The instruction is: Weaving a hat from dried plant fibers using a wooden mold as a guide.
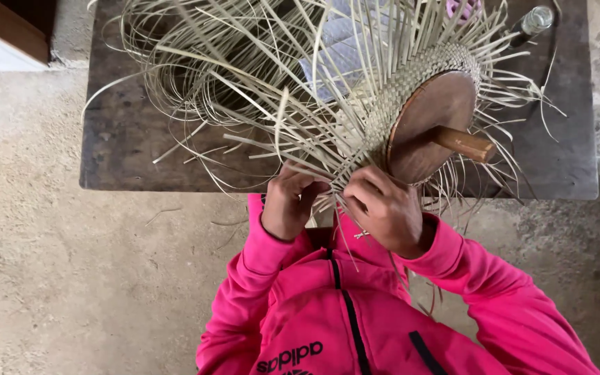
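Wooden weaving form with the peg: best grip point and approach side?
Likely the peg handle: bare wood jutting from the middle of the round wooden form, toward image right. Come from that side; woven straw wraps the rim, loose strands fan everywhere else, and the left hand and right hand work the near edge.

A pale straw weaving [411, 83], partly plaited into a tight band, wraps the edge of a round brown wooden form [428, 128] tipped on its side, peg handle pointing right. Long loose strands fan out over the dark table's near edge.
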